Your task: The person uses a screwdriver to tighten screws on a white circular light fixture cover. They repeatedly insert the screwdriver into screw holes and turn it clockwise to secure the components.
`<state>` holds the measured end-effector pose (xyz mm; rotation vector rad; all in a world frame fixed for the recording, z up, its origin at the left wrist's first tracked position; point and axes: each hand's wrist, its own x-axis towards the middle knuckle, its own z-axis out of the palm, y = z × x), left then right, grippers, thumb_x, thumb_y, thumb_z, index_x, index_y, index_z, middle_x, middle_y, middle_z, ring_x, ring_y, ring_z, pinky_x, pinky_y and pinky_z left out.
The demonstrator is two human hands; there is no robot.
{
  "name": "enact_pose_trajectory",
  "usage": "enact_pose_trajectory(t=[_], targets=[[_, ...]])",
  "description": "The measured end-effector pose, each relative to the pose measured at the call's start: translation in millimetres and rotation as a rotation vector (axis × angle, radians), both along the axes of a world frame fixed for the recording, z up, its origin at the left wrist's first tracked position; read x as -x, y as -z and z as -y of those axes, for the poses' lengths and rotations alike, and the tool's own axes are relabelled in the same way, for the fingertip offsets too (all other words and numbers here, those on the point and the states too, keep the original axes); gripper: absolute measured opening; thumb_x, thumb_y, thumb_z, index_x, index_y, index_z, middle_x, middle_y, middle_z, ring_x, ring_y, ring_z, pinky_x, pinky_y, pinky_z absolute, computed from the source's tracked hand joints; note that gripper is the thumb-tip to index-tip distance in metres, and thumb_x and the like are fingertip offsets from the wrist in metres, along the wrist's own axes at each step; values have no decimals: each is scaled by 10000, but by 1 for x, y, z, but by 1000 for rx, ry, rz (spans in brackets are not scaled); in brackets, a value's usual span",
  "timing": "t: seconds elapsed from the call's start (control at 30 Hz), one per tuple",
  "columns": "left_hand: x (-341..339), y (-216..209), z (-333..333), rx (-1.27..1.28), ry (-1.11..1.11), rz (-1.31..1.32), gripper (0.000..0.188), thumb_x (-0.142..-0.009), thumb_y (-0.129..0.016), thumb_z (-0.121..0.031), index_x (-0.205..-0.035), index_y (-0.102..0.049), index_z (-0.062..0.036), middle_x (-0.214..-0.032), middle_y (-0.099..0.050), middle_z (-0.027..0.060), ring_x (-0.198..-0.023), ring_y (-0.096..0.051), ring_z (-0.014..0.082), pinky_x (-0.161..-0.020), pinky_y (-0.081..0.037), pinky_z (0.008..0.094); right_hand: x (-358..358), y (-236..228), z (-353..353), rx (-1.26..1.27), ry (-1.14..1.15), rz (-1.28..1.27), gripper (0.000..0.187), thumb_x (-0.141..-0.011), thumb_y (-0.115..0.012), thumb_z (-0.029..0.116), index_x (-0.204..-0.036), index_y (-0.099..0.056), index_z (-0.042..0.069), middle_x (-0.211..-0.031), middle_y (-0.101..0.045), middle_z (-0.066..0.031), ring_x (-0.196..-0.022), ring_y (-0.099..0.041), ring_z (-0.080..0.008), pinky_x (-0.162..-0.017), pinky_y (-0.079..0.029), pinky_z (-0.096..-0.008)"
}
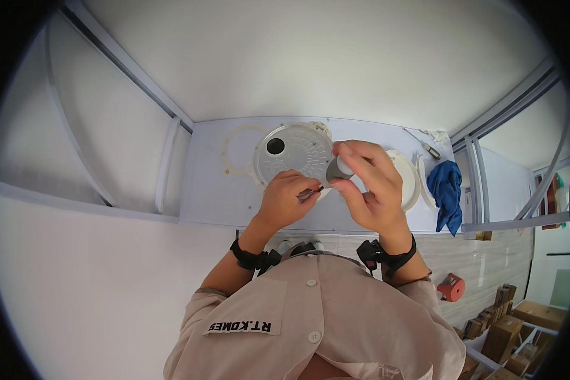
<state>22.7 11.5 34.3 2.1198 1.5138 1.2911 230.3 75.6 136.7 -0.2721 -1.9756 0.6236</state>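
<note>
Over the front of the table, my right hand (375,187) grips a short grey cylinder (339,170) with a pale rounded end, held between thumb and fingers. My left hand (285,199) is closed in a pinch close beside it. A small dark, thin piece (307,194) shows at its fingertips; its kind is too small to make out. Behind my hands lies a round silver metal disc (292,142) with a dark round hole and rows of short raised marks. My left hand covers part of its near edge.
A cream ring (227,149) lies left of the disc. To the right are a white round lid-like part (410,180), a curved white piece (426,180), a screwdriver (431,150) and a blue cloth (446,190) over the table's edge. Metal frame posts (478,180) flank the table.
</note>
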Motion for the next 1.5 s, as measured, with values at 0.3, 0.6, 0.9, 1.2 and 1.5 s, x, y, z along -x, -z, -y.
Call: enact_pose_trajectory(t=[0.3, 0.6, 0.9, 1.2, 1.5], targets=[[0, -1, 0, 22, -16, -4, 174, -796, -872, -70, -948, -796, -105, -855, -803, 25, -814, -742, 257, -785, -574, 405, 15, -6, 9, 74, -6, -127, 530, -918, -881, 154, -1409, -725, 35, -1318, -659, -181, -1098, -691, -315, -911, -587, -395], [1, 0, 0, 40, 0, 24, 184, -800, -873, -75, -962, -793, -107, -868, -805, 20, -826, -743, 262, -796, -573, 406, 14, -7, 6, 44, 105, -156, 488, -914, -873, 105, -1375, -736, 20, -1289, -668, -190, -1099, -703, -301, -896, -607, -385], [-1, 1, 1, 40, 0, 46, 192, -807, -873, -80, -976, -786, -105, -859, -798, 20, -829, -740, 268, -803, -573, 413, 4, -1, 1, -14, 170, -57, 456, -932, -842, 79, -1371, -735, 16, -1370, -647, -211, -1140, -709, -329, -921, -607, -388], [4, -2, 3, 49, 36, -18, 267, -802, -868, -76, -1050, -772, -102, -893, -790, 25, -867, -729, 276, -810, -577, 415, -3, -8, -6, 2, 84, -26, 438, -905, -849, 44, -1334, -763, 20, -1402, -652, -194, -1178, -703, -312, -896, -608, -376], [4, -1, 4, 49, 18, -17, 309, -779, -893, -72, -1062, -768, -78, -874, -780, 32, -878, -716, 280, -820, -580, 416, -2, -16, -4, 45, 27, 7, 514, -828, -927, 92, -1314, -773, 22, -1260, -675, -157, -1064, -697, -280, -858, -594, -355]])
